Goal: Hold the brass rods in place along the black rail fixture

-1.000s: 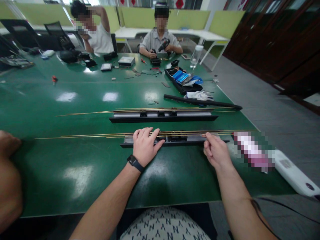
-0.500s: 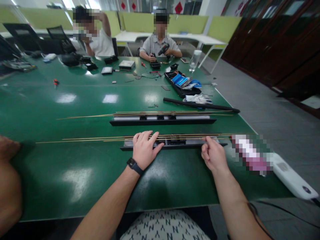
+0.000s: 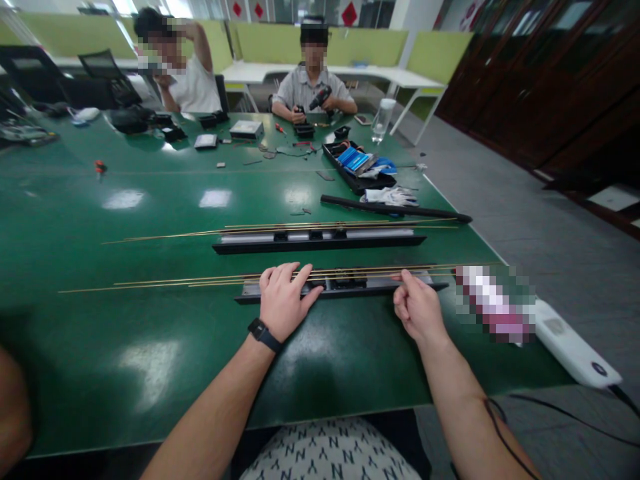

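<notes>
My left hand [image 3: 285,300], wearing a dark wristband, lies spread over the near black-and-silver rail [image 3: 380,291]. Its fingers rest across thin brass-coloured rods [image 3: 150,283], which run lengthwise over the rail and stick out past both ends. At the rail's right part, my right hand [image 3: 417,303] is closed, with thumb and forefinger pinched at one of the rods; the exact grip is partly hidden by the fingers. Dark fittings [image 3: 345,277] sit inside the rail between my hands. Beyond lies a second similar rail [image 3: 320,245] with more rods along it.
A black bar [image 3: 395,208], white gloves [image 3: 390,195] and a black tray [image 3: 357,179] with blue items lie farther back. A white power strip [image 3: 570,343] is at right. Across the green table [image 3: 165,200] sit two people, one holding a drill [image 3: 320,98]. Another person's arm [image 3: 13,400] shows at left.
The whole view has shifted slightly, while my hands keep their places on the rail and rods. The other person's hand at the left has gone out of view.
</notes>
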